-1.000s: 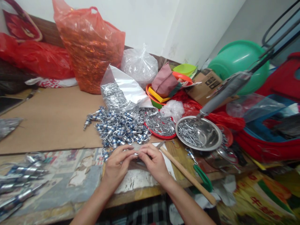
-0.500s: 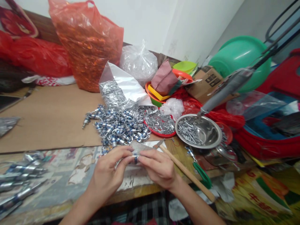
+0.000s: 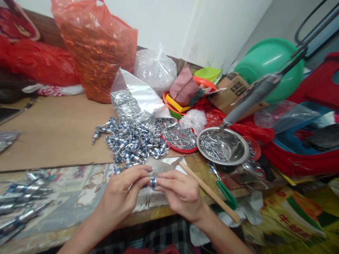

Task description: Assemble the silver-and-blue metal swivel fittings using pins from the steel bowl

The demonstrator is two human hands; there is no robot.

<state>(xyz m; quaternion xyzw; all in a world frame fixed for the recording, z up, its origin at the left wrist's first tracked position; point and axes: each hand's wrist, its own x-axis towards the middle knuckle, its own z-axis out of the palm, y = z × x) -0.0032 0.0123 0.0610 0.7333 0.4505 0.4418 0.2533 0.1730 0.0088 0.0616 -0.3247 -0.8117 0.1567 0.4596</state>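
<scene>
Between the fingertips of both hands is a small blue-and-silver metal fitting (image 3: 153, 182). My left hand (image 3: 120, 192) pinches its left end, while my right hand (image 3: 182, 194) grips the right side with thumb and fingers. The fingers partly cover it. Just behind the hands lies a flat grey metal blade (image 3: 160, 166) on the worktop. A heap of similar blue-and-silver fittings with rings (image 3: 129, 143) lies beyond, on brown cardboard (image 3: 58, 134).
Small metal pins fill a red dish (image 3: 180, 137) and a steel bowl (image 3: 224, 146). A wooden stick (image 3: 209, 192) lies right of my hands, near a green-handled tool (image 3: 227, 195). Larger fittings (image 3: 26, 197) lie at left. A grey-handled lever (image 3: 251, 95) reaches over the bowl.
The fitting has turned slightly in my fingers, and more of its blue-and-silver side shows. Both hands keep their pinch in nearly the same place. The view has shifted a little.
</scene>
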